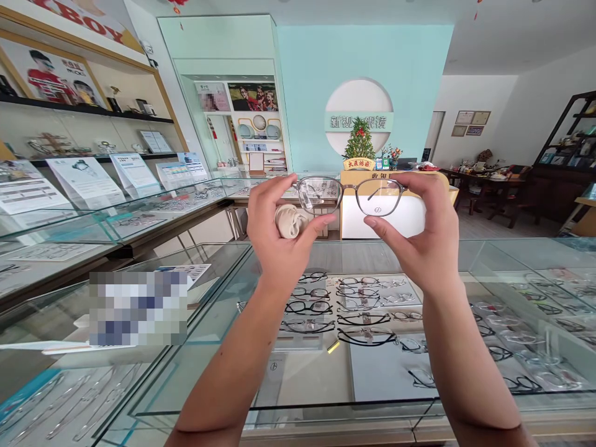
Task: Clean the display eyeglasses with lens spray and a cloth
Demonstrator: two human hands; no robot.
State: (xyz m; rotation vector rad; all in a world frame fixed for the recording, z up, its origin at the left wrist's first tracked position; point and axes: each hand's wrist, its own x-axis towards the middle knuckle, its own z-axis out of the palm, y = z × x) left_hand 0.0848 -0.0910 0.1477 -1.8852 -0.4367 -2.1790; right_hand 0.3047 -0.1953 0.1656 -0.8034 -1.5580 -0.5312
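Note:
A pair of eyeglasses (349, 187) with a thin grey frame is held up level in front of me, above the glass display case. My left hand (279, 223) grips its left end between thumb and fingers. Tucked in that same palm is a crumpled beige cloth (291, 221). At the other end my right hand (421, 226) pinches the frame's right side, thumb below and fingers above. The shop front counter shows through the clear lenses.
Beneath my arms a glass display case (311, 382) holds rows of eyeglasses (363, 320). More glass counters run along the left, with standing leaflets (86, 180). A cashier desk (395, 230) with a plant (359, 143) stands ahead. Papers lie on the left counter, partly blurred.

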